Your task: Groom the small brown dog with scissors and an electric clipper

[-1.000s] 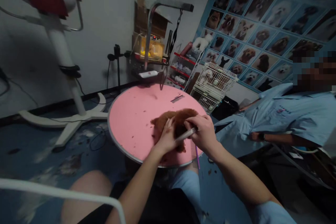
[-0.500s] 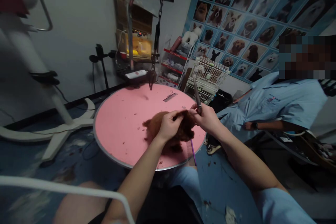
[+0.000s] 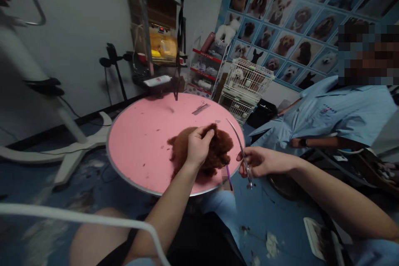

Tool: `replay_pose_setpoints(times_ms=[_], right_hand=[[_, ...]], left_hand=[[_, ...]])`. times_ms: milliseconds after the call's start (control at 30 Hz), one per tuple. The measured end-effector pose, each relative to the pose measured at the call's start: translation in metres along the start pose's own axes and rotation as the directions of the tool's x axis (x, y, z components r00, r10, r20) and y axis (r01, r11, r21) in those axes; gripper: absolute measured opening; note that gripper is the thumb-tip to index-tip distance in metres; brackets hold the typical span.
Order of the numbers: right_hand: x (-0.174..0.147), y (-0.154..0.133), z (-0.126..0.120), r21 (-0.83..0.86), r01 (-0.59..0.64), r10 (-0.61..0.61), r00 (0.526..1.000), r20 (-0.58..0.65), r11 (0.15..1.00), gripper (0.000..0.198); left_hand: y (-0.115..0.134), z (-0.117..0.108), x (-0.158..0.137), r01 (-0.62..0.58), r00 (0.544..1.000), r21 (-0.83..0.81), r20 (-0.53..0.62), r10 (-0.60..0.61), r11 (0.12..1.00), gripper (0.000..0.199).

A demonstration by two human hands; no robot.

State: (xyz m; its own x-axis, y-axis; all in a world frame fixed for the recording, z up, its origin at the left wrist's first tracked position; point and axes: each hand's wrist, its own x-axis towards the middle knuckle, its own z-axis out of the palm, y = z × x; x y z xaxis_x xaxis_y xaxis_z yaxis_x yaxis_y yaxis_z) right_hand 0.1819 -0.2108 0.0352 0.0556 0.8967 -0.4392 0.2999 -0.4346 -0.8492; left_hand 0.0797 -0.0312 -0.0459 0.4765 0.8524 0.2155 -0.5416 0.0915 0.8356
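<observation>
A small brown curly-haired dog (image 3: 183,145) is on the round pink table (image 3: 131,141), its head toward the right. My left hand (image 3: 199,144) pinches an ear of the dog (image 3: 212,127) between thumb and fingers, near the top of its head. To the right of the dog's muzzle, my right hand (image 3: 257,161) grips curved grooming scissors (image 3: 241,145), blades pointing up and left, apart from the fur. Under the muzzle, a purple-handled comb (image 3: 230,178) lies at the table's edge. Toward the back lies another pair of scissors, with a comb (image 3: 201,109) beside it.
A metal grooming arm (image 3: 145,20) with a hanging black strap (image 3: 180,29) rises behind the table. A person in a light blue shirt (image 3: 330,112) stands at the right. A white wire cage (image 3: 247,79) is at the back. A white tube (image 3: 75,215) crosses the lower left.
My right hand has moved away from the dog's head, rightward and down, and the scissors turned with it. My left hand stays at the ear. The camera view has shifted slightly.
</observation>
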Motion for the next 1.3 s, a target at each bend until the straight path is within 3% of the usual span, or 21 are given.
replay_pose_setpoints(times_ms=[67, 133, 233, 333, 500, 700, 967, 1300], right_hand=[[-0.003, -0.002, 0.005, -0.055, 0.03, -0.03, 0.999, 0.012, 0.998, 0.034], [-0.004, -0.005, 0.011, -0.219, 0.048, -0.063, 0.996, -0.058, 0.974, 0.026], [-0.001, -0.011, 0.015, -0.534, 0.02, -0.128, 0.978, -0.166, 0.845, 0.027], [0.003, -0.016, 0.015, -0.688, -0.015, -0.165, 0.967, -0.195, 0.726, 0.023], [0.004, -0.016, 0.01, -0.743, -0.017, -0.187, 0.964, -0.19, 0.669, 0.024], [-0.001, -0.019, 0.007, -0.75, -0.039, -0.165, 0.967, -0.195, 0.66, 0.026], [-0.005, -0.027, -0.003, -0.826, -0.062, -0.137, 0.977, -0.166, 0.56, 0.025], [-0.008, -0.035, -0.005, -0.851, -0.069, -0.134, 0.978, -0.161, 0.52, 0.027]], left_hand=[[-0.002, 0.001, -0.001, 0.01, 1.0, -0.025, -0.01, -0.011, 1.0, 0.022], [-0.002, 0.001, -0.001, 0.025, 1.0, -0.042, 0.01, -0.025, 0.999, 0.021], [0.0, 0.0, -0.003, 0.041, 0.998, -0.045, 0.047, -0.039, 0.998, 0.019], [0.004, -0.001, -0.004, 0.043, 0.996, -0.018, 0.077, -0.042, 0.999, 0.014], [0.007, -0.003, -0.006, 0.041, 0.995, -0.017, 0.094, -0.039, 0.999, 0.013], [0.007, -0.005, -0.003, 0.087, 0.984, -0.038, 0.158, -0.08, 0.996, 0.015], [0.013, -0.011, 0.001, 0.079, 0.966, -0.015, 0.247, -0.073, 0.997, 0.013], [0.012, -0.014, 0.003, 0.115, 0.951, -0.015, 0.292, -0.105, 0.993, 0.016]])
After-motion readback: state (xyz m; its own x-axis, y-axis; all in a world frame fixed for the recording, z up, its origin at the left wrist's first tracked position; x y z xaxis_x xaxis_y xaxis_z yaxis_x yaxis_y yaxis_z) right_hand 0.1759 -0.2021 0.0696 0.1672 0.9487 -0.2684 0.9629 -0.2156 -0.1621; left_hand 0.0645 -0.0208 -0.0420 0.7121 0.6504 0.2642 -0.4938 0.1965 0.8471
